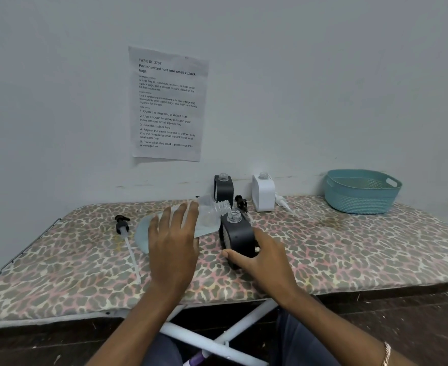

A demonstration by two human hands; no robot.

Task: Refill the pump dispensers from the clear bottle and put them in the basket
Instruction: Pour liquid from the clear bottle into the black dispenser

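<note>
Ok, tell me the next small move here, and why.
Probably ease the clear bottle slightly right and tip it further. The left hand holds it tilted, its mouth just beside and above the open neck of the black dispenser, which the right hand steadies. No stream shows.
</note>
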